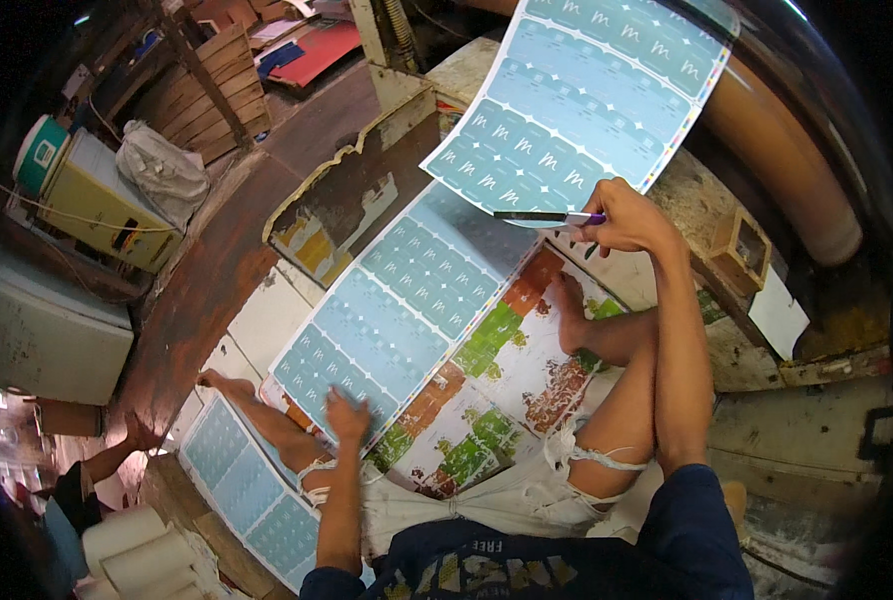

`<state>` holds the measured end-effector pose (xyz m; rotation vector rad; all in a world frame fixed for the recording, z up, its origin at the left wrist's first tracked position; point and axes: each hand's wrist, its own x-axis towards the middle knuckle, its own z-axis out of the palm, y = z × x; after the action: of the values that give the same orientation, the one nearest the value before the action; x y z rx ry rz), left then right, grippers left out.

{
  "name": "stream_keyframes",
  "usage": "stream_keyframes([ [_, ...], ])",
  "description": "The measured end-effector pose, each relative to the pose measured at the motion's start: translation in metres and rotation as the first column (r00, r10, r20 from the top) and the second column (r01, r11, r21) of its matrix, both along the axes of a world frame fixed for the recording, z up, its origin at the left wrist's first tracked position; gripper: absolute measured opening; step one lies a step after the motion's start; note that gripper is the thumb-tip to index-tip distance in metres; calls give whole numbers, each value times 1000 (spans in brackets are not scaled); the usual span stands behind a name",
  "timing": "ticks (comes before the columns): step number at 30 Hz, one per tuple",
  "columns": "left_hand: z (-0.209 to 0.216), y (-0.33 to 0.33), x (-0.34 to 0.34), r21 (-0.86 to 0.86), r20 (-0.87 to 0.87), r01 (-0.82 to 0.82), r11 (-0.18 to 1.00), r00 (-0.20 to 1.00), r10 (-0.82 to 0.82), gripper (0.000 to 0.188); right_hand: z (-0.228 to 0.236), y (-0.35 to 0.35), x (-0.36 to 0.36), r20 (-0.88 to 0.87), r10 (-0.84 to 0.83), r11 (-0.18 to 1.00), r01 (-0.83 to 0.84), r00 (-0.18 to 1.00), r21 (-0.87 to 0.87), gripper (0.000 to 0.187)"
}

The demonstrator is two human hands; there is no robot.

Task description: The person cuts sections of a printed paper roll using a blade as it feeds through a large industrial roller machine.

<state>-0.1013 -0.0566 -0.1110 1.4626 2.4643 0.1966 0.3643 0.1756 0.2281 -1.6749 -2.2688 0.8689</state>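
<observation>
The printed sheet (407, 290) runs from lower left toward upper right. I have the right hand (622, 218) gripping apparent scissors (537, 217) upper right; my nearer left hand (347, 415), fingers spread, overlies its lower end.

Counted for the person are one left hand (349, 415), one right hand (622, 215) and two bare feet (569, 315). There is one bladed tool (542, 217). Teal printed sheets (417, 310) show as three pieces; whether any join cannot be told. One patterned green-and-brown sheet (492, 372), one wooden box (724, 240), one brown cylinder (792, 165) and one pale sack (157, 170) also show.
</observation>
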Motion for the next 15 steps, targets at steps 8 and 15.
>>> stream_keyframes([
  [8,21,2,146,163,660,288,944,679,-321,44,24,-4,-17,-11,236,956,-234,972,-174,10],
  [15,225,160,236,-34,608,-69,997,-793,-35,67,42,-14,-28,-71,381,860,-382,922,-339,10],
])
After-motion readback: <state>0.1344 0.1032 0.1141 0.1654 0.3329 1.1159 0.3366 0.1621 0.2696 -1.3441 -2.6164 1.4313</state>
